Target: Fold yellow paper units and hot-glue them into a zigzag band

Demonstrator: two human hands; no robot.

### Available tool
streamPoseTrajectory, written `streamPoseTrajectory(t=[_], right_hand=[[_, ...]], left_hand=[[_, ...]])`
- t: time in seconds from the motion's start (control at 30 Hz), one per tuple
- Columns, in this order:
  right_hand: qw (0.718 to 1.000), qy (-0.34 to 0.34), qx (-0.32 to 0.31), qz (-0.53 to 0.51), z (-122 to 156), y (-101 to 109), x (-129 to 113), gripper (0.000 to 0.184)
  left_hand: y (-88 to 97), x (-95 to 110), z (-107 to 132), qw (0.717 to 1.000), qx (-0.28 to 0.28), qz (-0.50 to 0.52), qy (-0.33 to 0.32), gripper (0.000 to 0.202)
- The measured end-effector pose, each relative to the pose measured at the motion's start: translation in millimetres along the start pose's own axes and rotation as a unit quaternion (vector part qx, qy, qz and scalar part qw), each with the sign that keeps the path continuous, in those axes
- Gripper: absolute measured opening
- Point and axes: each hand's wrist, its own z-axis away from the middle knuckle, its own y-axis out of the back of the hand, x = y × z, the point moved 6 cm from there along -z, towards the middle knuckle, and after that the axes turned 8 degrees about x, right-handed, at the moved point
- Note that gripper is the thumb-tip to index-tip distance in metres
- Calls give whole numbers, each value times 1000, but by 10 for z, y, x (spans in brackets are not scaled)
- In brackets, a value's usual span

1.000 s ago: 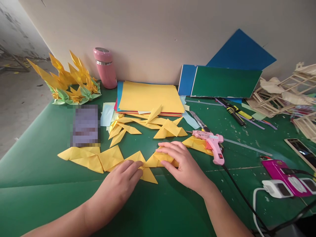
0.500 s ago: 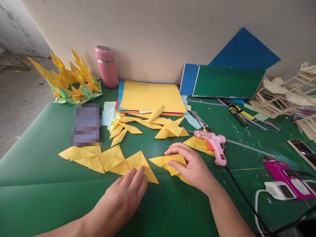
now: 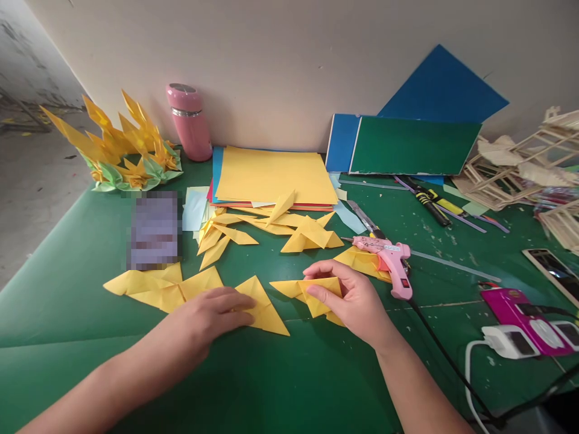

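Note:
A row of joined, folded yellow paper pieces (image 3: 263, 313) lies across the green table. My left hand (image 3: 210, 316) rests over the middle of this row, fingers stretched to the right and touching the paper, partly covering it. Just right of the row's pointed end, my right hand (image 3: 355, 301) pinches a folded yellow paper piece (image 3: 316, 295) between thumb and fingers. Beyond it, a pink hot glue gun (image 3: 389, 256) rests on another yellow folded piece (image 3: 355, 262). More folded yellow pieces (image 3: 312, 234) lie loose behind my hands.
Stacked coloured paper (image 3: 275, 175) lies by the wall, near a pink flask (image 3: 190, 123) and a yellow paper crown-like ornament (image 3: 136, 141). A utility knife (image 3: 362, 217), power strip (image 3: 520, 316), phone (image 3: 554, 274) and stick model (image 3: 502, 175) occupy the right. The glue gun's cable (image 3: 446, 358) runs toward me.
My left hand has slid left along the paper row, its fingers now stretched rightward. My right hand keeps its pinch on the folded piece, which is slightly tilted. The view has shifted a little.

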Motion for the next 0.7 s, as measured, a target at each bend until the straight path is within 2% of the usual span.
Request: streamPoseTrajectory(t=[0.13,0.3,0.53,0.7], right_hand=[[999,-21,-13,-25,-3,-36,41,14],[998,-38,-56,-11,-2,-116,83,17],[997,-40,-67,-4,-3,-157,82,16],[998,-29,-61,4,-13,-189,94,15]], left_hand=[[106,-193,-29,997,5,32,70,35],[94,-248,-30,994,-26,52,88,29],[78,-130,14,996,-4,1,87,36],[54,1,-43,998,6,-15,62,33]])
